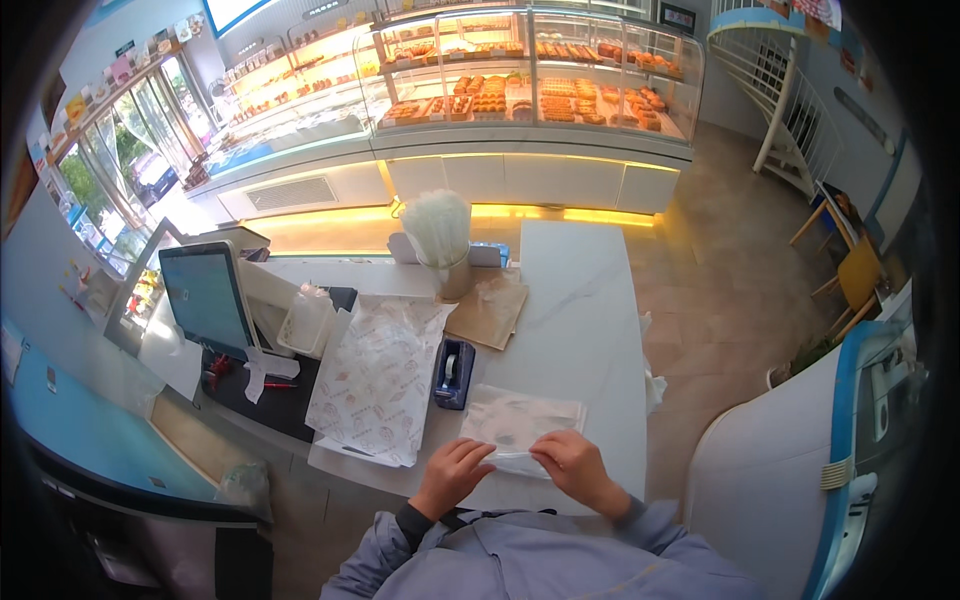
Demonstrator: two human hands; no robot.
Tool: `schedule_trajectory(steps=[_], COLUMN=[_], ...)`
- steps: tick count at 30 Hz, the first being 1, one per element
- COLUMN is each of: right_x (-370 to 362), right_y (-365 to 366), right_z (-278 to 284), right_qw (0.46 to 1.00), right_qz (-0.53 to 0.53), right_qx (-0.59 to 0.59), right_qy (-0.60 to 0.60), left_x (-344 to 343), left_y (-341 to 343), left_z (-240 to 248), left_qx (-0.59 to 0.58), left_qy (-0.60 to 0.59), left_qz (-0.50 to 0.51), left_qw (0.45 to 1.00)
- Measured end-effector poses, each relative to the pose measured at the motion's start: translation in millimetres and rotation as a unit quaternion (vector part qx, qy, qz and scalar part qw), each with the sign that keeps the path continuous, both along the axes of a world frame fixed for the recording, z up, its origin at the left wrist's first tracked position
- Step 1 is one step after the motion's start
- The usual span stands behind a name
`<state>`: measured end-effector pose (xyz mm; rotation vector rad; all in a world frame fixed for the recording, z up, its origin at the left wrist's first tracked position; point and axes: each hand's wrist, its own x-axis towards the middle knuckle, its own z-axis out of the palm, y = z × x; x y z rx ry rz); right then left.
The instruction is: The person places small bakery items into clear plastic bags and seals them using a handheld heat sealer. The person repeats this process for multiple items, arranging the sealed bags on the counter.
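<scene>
A flat, see-through plastic bag (530, 413) with a pale print lies on the white counter, close to my body. My left hand (454, 476) pinches its near edge at the left corner, thumb and fingers together. At the right end of that same edge, my right hand (577, 472) pinches the plastic between thumb and fingertips. The near strip stretches between both hands. Just beyond my left hand stands a dark blue tape dispenser (454, 374). Whether the bag is single or a stack, I cannot tell.
Left of the dispenser lies a tray lined with printed paper (372, 375). Behind are brown paper bags (488, 310) and a container of plastic-wrapped items (438, 235). A screen (206, 297) stands on the left. Beyond the counter is a lit pastry case (530, 90).
</scene>
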<state>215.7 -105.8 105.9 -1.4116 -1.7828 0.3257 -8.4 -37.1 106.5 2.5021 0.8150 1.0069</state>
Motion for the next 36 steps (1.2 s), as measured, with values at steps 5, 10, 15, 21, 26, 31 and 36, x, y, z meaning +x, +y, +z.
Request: schedule_trajectory(steps=[5,10,15,21,26,31,36], right_x=[9.0,2.7,3.8,33.5,61.6,78.2,78.0], right_y=[21.3,30.0,41.3,65.5,92.6,114.4,120.8], right_z=[25.9,35.0,27.9,24.6,27.9,27.1,33.0], right_qw=[0.993,0.986,0.988,0.991,0.935,0.900,0.900], right_qz=[0.028,0.087,0.087,0.106,0.195,0.176,0.150], right_qx=[0.022,0.038,0.023,-0.080,-0.249,-0.289,-0.293], right_qy=[-0.116,-0.135,-0.122,0.010,0.158,0.274,0.287], left_x=[3.3,9.4,6.6,-3.5,-5.2,-0.6,6.1], left_y=[26.5,44.9,54.8,73.2,89.1,112.4,116.8], left_z=[1.3,26.8,37.1,37.7,32.5,42.5,49.3], left_qx=[-0.056,-0.083,-0.119,-0.283,-0.476,-0.488,-0.507], left_qy=[-0.014,0.002,0.047,-0.012,-0.118,-0.157,-0.191], left_qz=[-0.017,-0.030,-0.060,-0.065,-0.070,-0.012,0.017], left_qw=[0.998,0.996,0.990,0.957,0.869,0.859,0.841])
